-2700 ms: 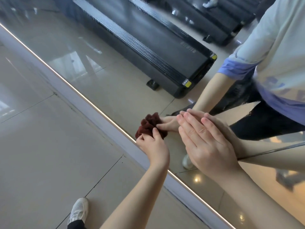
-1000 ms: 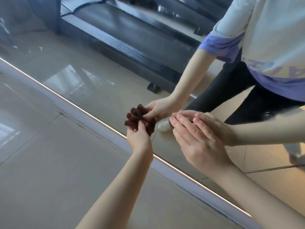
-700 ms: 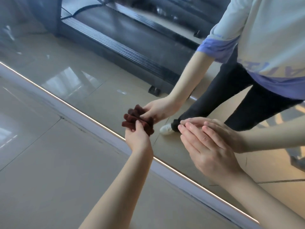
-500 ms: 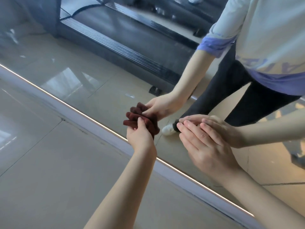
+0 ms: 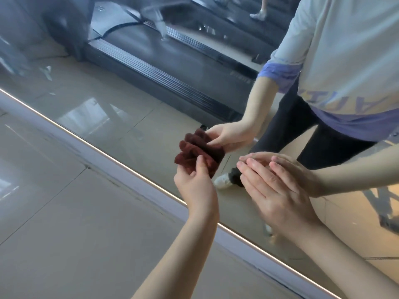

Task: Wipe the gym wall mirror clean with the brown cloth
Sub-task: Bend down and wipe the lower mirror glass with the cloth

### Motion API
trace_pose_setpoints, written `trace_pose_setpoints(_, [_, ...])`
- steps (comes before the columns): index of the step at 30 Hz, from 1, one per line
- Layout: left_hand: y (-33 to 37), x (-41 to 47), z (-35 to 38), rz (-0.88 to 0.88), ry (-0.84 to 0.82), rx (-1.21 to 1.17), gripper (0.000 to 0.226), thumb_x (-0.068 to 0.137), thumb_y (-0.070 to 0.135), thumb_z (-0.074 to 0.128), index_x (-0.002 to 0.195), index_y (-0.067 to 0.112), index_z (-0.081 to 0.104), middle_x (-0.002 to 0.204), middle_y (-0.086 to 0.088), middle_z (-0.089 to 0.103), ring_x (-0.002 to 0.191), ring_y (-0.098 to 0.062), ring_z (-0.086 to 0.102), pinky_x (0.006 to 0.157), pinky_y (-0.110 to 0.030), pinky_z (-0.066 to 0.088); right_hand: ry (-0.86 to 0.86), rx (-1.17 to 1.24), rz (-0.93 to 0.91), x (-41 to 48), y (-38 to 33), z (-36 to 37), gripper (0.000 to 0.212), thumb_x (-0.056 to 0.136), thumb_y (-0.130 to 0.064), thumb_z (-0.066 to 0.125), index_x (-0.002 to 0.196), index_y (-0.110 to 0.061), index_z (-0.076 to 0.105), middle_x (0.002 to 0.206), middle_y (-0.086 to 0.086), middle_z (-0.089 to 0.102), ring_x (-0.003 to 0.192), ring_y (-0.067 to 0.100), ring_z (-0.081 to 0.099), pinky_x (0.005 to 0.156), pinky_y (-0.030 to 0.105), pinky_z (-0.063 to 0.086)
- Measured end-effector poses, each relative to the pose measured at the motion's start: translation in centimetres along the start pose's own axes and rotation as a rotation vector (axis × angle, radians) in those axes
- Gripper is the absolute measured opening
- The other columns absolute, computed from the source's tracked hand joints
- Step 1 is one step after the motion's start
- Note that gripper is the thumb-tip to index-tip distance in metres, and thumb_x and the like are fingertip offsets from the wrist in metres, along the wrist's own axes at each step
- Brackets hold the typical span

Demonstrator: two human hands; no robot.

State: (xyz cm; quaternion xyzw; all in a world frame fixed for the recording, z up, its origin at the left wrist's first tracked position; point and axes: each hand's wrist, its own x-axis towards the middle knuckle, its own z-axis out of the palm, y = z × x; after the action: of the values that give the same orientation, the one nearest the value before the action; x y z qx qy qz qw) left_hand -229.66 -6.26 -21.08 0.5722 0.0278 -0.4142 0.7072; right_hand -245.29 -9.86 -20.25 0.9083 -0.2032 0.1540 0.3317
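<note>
Brown cloth [image 5: 187, 158], bunched into a thick wad, sits right on the gym mirror [image 5: 108, 108], low down, just above the pale frame strip [image 5: 121, 176] where glass meets floor [image 5: 64, 223]. L hand [image 5: 194, 186] has it: thumb curled over the near side, fingers wrapped behind. So the wad lies at the fingertip end of that hand, sandwiched btw hand and glass.

R hand [image 5: 274, 190] is just beside the cloth, to its right, not touching it. Its fingers are straight and together, tips meeting their own reflection, so it looks laid flat on the glass as a brace. It's blurred tho, so can't swear the palm is down too.

What the next stroke turns on, I'd say: the mirror's bottom edge runs as a long diagonal, lower right to upper left from where I stand. The open stretch of glass lies left and up from the cloth, away from the R hand. So L hand does the wiping along that line; going right it'd soon bump the R hand.
</note>
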Motion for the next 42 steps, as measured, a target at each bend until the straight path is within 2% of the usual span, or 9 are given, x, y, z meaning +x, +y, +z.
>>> trace_pose_setpoints(2, [0.6,-1.1,0.5,0.054,-0.056,0.003,0.017,0.100,0.011,0.058,0.094,0.026,0.063,0.076,0.018,0.074,0.082,0.000,0.072,0.077,-0.018,0.057,0.000,0.009,0.002,0.1,0.0,-0.2,0.037,0.102,-0.006,0.037,0.126,-0.004,0.065,0.141,0.010,0.055,0.134,0.024,0.048,0.115,0.040,0.027])
trace_pose_setpoints(6, [2.1,2.0,0.5,0.039,0.125,-0.011,0.013,0.099,0.016,0.060,0.094,0.027,0.060,0.099,0.005,0.069,0.088,-0.007,0.068,0.091,-0.031,0.056,0.003,-0.016,-0.018,0.3,0.3,-0.5,0.037,0.102,-0.008,0.037,0.127,-0.005,0.064,0.141,0.009,0.056,0.134,0.023,0.048,0.116,0.038,0.024])
trace_pose_setpoints(8, [2.7,2.9,0.1,-0.005,0.181,-0.029,0.011,0.100,0.018,0.060,0.102,0.029,0.061,0.093,0.012,0.064,0.095,-0.010,0.066,0.093,-0.030,0.051,0.024,-0.028,-0.003,0.6,0.6,-0.8,0.034,0.102,-0.011,0.040,0.125,-0.007,0.065,0.141,0.008,0.055,0.134,0.021,0.046,0.118,0.038,0.023])
trace_pose_setpoints(14, [1.7,-0.4,1.2,0.071,0.058,-0.025,0.021,0.096,0.011,0.063,0.089,0.029,0.057,0.100,0.003,0.067,0.075,0.010,0.067,0.063,-0.007,0.049,0.044,0.000,0.034,2.0,0.9,-1.8,0.034,0.103,-0.011,0.041,0.126,-0.007,0.065,0.141,0.009,0.056,0.135,0.022,0.045,0.118,0.039,0.021])
trace_pose_setpoints(19, [2.7,2.2,0.5,-0.018,0.152,0.007,0.010,0.098,0.021,0.063,0.100,0.030,0.058,0.122,-0.002,0.061,0.097,-0.010,0.064,0.083,-0.023,0.050,-0.008,-0.020,0.012,2.0,1.4,-2.5,0.037,0.100,-0.011,0.042,0.133,-0.006,0.059,0.146,0.008,0.050,0.138,0.021,0.044,0.119,0.037,0.021])
trace_pose_setpoints(23, [3.8,3.4,-0.3,-0.149,0.172,0.017,0.032,0.099,0.021,0.061,0.130,0.018,0.060,0.121,0.000,0.066,0.108,-0.020,0.064,0.098,-0.036,0.050,-0.014,-0.001,0.065,2.1,1.2,-3.1,0.039,0.100,-0.008,0.037,0.131,-0.006,0.061,0.147,0.008,0.049,0.139,0.023,0.043,0.119,0.037,0.022])
trace_pose_setpoints(32, [4.0,1.9,0.3,-0.197,0.149,0.031,0.031,0.094,0.017,0.068,0.124,0.014,0.060,0.117,-0.007,0.069,0.105,-0.024,0.068,0.101,-0.044,0.052,0.000,0.074,0.131,2.4,0.2,-2.9,0.039,0.094,-0.004,0.044,0.126,-0.006,0.065,0.143,0.008,0.053,0.136,0.023,0.043,0.117,0.038,0.027])
trace_pose_setpoints(36, [4.8,1.3,0.8,-0.220,0.202,0.031,0.024,0.093,0.013,0.069,0.116,0.010,0.065,0.109,-0.009,0.072,0.098,-0.024,0.070,0.097,-0.042,0.055,0.015,0.171,0.197,2.8,-0.1,-3.6,0.047,0.097,-0.002,0.028,0.123,-0.004,0.067,0.138,0.010,0.058,0.134,0.022,0.043,0.112,0.038,0.034])
trace_pose_setpoints(42, [6.4,1.3,1.4,-0.318,0.190,0.068,0.023,0.095,0.008,0.060,0.117,0.003,0.062,0.112,-0.013,0.071,0.093,-0.025,0.068,0.071,-0.027,0.052,0.051,0.303,0.338,2.7,-1.1,-4.4,0.036,0.092,-0.004,0.044,0.115,-0.003,0.071,0.129,0.012,0.064,0.125,0.025,0.054,0.106,0.037,0.041])
